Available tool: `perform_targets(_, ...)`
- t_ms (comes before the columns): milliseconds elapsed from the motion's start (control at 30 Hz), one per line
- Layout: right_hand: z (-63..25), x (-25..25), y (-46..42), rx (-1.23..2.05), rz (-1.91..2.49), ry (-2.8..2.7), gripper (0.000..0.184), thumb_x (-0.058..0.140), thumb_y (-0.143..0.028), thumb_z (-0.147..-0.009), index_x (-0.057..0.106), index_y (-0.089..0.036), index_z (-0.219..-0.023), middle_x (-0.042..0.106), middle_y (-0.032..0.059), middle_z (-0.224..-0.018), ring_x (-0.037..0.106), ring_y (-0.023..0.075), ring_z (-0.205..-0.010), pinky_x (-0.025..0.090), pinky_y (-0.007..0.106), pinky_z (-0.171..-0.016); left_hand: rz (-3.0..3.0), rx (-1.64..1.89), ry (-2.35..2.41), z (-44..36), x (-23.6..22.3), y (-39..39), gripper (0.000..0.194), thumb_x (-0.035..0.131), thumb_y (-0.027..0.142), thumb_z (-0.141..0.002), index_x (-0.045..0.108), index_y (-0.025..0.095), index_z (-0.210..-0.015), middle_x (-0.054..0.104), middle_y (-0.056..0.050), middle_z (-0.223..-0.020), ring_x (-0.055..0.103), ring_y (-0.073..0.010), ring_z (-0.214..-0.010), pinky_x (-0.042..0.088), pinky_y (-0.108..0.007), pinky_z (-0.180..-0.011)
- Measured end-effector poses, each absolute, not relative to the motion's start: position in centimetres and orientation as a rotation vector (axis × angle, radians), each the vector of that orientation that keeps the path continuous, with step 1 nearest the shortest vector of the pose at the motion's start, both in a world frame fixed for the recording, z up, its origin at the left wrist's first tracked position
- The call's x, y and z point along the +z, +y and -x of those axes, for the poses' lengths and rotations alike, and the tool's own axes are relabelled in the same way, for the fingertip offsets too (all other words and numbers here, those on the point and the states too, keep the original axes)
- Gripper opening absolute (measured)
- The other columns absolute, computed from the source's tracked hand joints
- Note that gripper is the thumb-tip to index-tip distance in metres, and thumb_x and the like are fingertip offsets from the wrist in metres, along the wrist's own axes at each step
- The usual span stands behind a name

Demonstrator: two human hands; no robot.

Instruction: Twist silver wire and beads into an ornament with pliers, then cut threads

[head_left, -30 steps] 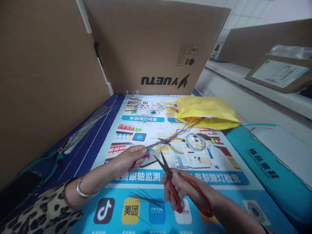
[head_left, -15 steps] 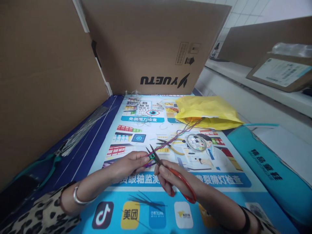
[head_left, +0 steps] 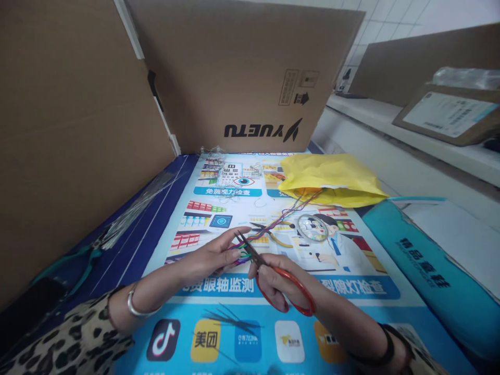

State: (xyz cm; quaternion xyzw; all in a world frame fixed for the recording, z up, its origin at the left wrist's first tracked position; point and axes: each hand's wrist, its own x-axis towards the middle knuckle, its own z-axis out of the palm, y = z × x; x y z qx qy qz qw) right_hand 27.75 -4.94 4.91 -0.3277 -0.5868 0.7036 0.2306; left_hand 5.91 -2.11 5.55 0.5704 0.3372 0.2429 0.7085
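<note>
My left hand (head_left: 213, 255) pinches the near end of a bundle of coloured threads (head_left: 283, 216) that runs back to a yellow bag (head_left: 332, 179). My right hand (head_left: 273, 284) grips red-handled scissors (head_left: 287, 291). Their dark blades (head_left: 246, 245) lie across the threads right at my left fingertips, nearly closed. Both hands hover low over a printed poster (head_left: 219, 205) covering the table. A silver bangle sits on my left wrist and a dark band on my right.
Cardboard sheets (head_left: 242, 73) wall off the back and left. A bundle of thin wires (head_left: 133, 203) and green-handled pliers (head_left: 78, 263) lie on the left. A round clear tape roll (head_left: 312, 226) and yellow-handled pliers (head_left: 279, 234) sit beyond the hands. A teal bag (head_left: 437, 276) lies at the right.
My right hand brought the scissors up and left from near the table's front to the threads. The blades, first wide apart, have closed onto the bundle at my left fingertips.
</note>
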Motion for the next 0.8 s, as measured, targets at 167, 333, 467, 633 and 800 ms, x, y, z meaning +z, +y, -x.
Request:
perform_targets(167,-28.2,5.1,-5.1,1.969,0.773,-1.567,0.04,0.041,-0.055,-0.088,0.05,-0.016,-0.094,0.043,-0.0083,-0.05,0.038,0.0054,-0.035,0.032,0.018,-0.035,-1.248,0.471,0.614,-6.5,5.2,-1.2,0.062,0.056,0.046,-0.084,0.03,0.023,-0.136,0.032,0.009,-0.057,0.023,-0.0047,-0.043,0.015,-0.018,-0.041)
perform_targets(333,-28.4,5.7,-5.4,1.913,0.812,-1.587,0.043,0.04,-0.058,-0.087,0.05,-0.016,-0.091,0.044,-0.0074,-0.05,0.039,0.006,-0.036,0.033,0.019,-0.037,-1.355,0.4,0.607,-7.5,4.9,-0.8,0.042,0.051,0.047,-0.085,0.05,0.017,-0.114,0.037,0.006,-0.061,0.026,-0.0053,-0.046,0.018,-0.019,-0.043)
perform_targets(467,-28.6,5.0,-5.3,1.937,0.828,-1.56,0.043,0.04,-0.058,-0.087,0.05,-0.016,-0.093,0.044,-0.0071,-0.053,0.038,0.0055,-0.037,0.032,0.019,-0.038,-1.592,0.435,0.703,-7.9,5.1,-0.8,0.039,0.041,0.049,-0.09,0.055,0.014,-0.098,0.039,0.004,-0.063,0.031,-0.0079,-0.053,0.025,-0.02,-0.049)
perform_targets(633,-28.7,4.2,-5.1,1.925,0.848,-1.581,0.04,0.041,-0.056,-0.088,0.048,-0.017,-0.095,0.045,-0.005,-0.064,0.042,0.0047,-0.045,0.031,0.018,-0.042,-1.93,0.486,0.788,-8.3,4.7,-0.7,0.038,0.033,0.044,-0.093,0.057,0.014,-0.087,0.054,-0.003,-0.077,0.046,-0.0137,-0.069,0.036,-0.024,-0.065)
perform_targets(800,-28.5,5.0,-5.4,1.889,0.834,-1.622,0.037,0.042,-0.054,-0.088,0.046,-0.017,-0.091,0.044,-0.0045,-0.067,0.041,0.0044,-0.048,0.033,0.019,-0.046,-1.976,0.471,0.789,-9.0,4.6,-1.0,0.034,0.03,0.035,-0.095,0.056,0.013,-0.089,0.059,-0.005,-0.083,0.052,-0.0149,-0.075,0.038,-0.025,-0.073)
